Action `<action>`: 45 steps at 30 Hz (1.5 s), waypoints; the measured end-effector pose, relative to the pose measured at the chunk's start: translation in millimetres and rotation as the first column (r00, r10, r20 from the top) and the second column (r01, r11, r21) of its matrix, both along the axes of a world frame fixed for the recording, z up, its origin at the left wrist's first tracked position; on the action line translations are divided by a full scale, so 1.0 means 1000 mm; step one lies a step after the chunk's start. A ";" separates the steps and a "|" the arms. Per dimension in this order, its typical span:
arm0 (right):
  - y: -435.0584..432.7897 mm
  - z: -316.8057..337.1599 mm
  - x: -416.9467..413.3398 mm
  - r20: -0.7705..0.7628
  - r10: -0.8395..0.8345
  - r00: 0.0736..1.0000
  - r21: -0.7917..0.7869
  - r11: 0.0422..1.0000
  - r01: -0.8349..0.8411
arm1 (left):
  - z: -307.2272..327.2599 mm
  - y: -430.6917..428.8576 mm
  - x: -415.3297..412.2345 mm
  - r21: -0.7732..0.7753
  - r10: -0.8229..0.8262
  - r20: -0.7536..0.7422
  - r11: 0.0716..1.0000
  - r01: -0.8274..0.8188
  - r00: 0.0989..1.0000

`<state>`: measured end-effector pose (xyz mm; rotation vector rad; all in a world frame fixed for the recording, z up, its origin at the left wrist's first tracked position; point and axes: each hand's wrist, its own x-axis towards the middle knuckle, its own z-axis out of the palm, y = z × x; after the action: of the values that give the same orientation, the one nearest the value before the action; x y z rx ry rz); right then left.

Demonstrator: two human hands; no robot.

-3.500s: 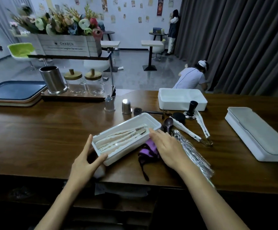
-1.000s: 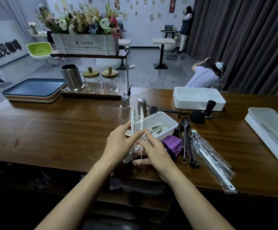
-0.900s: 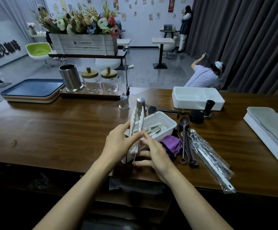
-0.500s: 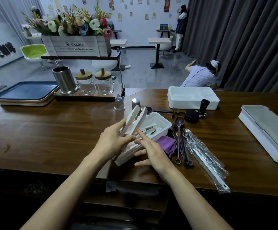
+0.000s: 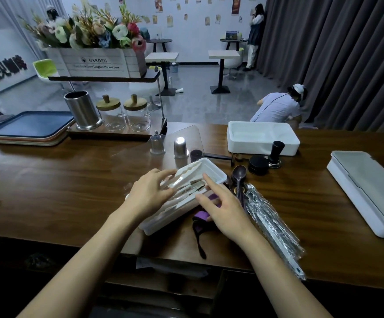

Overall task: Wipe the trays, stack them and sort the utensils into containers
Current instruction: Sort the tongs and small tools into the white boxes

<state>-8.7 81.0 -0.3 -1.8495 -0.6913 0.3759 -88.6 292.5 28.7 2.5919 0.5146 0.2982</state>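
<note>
A long white container [image 5: 212,170] lies slanted on the wooden counter in front of me, holding wrapped utensils [image 5: 193,187]. White tongs [image 5: 187,173] lie along its far side. My left hand [image 5: 149,193] rests over the container's near end, thumb and fingers around the tongs' handle end. My right hand [image 5: 223,210] hovers open beside the container, its index finger touching the right rim, above a purple cloth [image 5: 202,218]. Stacked trays [image 5: 26,128], blue on top, sit at the far left.
Dark spoons [image 5: 239,177] and plastic-wrapped utensils [image 5: 271,223] lie right of the cloth. A second white container [image 5: 262,136], a tamper [image 5: 277,152], a lidded box [image 5: 369,189], a steel holder [image 5: 83,111], glass jars [image 5: 112,115] and small cups [image 5: 180,148] stand around.
My left hand held the white tongs upright over the container; they have now come down flat into it. My right hand stayed next to the container's right side.
</note>
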 end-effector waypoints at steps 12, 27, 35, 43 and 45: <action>-0.018 -0.013 0.029 0.226 0.131 0.965 -0.259 0.963 -0.070 | -0.021 -0.022 0.014 -0.070 0.059 -0.013 0.996 -0.060 0.998; -0.025 -0.018 0.041 0.170 0.219 0.961 -0.174 0.966 -0.190 | -0.022 -0.017 0.000 -0.129 0.016 0.021 0.992 -0.013 1.000; -0.025 -0.013 0.045 0.234 0.245 0.941 -0.243 0.952 -0.188 | -0.031 -0.019 -0.010 -0.092 0.052 0.072 0.995 -0.045 0.996; -0.019 -0.005 0.047 0.249 0.220 0.943 -0.273 0.950 -0.150 | -0.036 -0.031 -0.032 0.097 0.027 0.179 0.994 -0.045 0.983; -0.017 -0.002 0.048 0.252 0.216 0.943 -0.252 0.956 -0.152 | -0.035 -0.025 -0.035 0.146 0.013 0.189 0.988 -0.041 0.982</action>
<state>38.8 64.1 -2.1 -2.0862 -1.0568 0.3317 -123.8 267.9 -6.2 2.6656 0.4760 0.6048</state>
